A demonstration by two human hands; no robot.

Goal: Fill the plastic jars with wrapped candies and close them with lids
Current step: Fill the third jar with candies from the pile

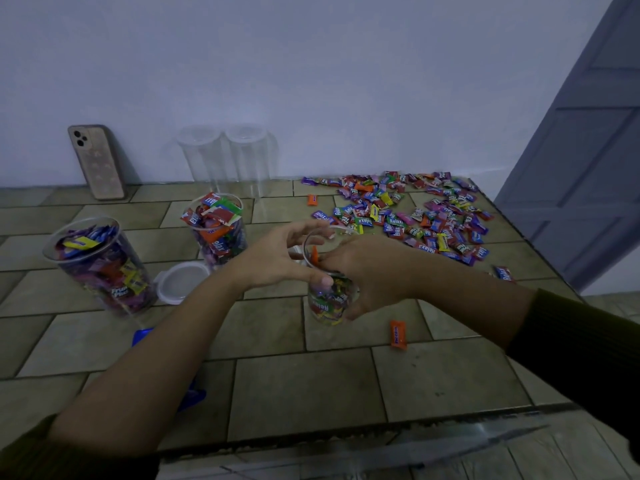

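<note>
**Third Jar Taking Candies, Both Hands at the Rim**

The centre jar (330, 296) stood upright on the tiled table (311, 386), partly filled, directly in front of the person. The left hand (277, 261) steadied it. Its thumb pressed on the near wall and its fingers were spread, reaching over the open mouth, probably so the light plastic would not tip while being loaded. The right hand (370, 271) was curled round the jar's right side, fingertips at an orange candy (314, 254) standing on end at the rim (whether they pinched it or merely nudged it in, I could not tell).

The candy heap (415, 216) lay scattered at the far right of the table — on the right arm's side, which would explain that hand doing the feeding. A stray candy (398, 336) lay near the centre jar.

To the left, the left full jar (100, 268) and the second full jar (218, 230) stood packed to the brim but uncapped, with a lid (180, 282) lying flat between them. The empty jars (204, 161) waited against the wall — so filling and capping both looked far from finished.
</note>
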